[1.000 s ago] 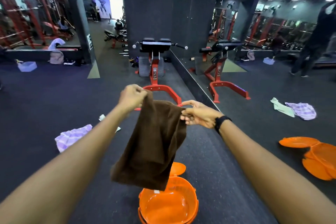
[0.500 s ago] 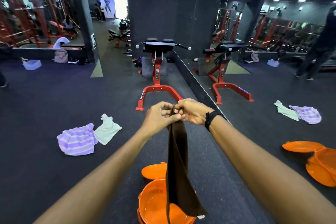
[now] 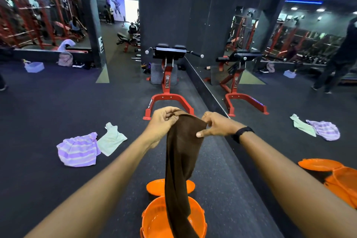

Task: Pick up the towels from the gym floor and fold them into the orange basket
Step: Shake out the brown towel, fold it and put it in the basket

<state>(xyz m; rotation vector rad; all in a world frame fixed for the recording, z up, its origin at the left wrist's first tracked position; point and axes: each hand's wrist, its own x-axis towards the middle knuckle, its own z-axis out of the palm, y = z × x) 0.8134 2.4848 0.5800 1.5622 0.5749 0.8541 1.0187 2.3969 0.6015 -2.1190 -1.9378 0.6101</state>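
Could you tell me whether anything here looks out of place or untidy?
Yes: a purple striped towel and a pale green towel lie crumpled on the gym floor, left of the orange basket. Nothing looks spilled or damaged.
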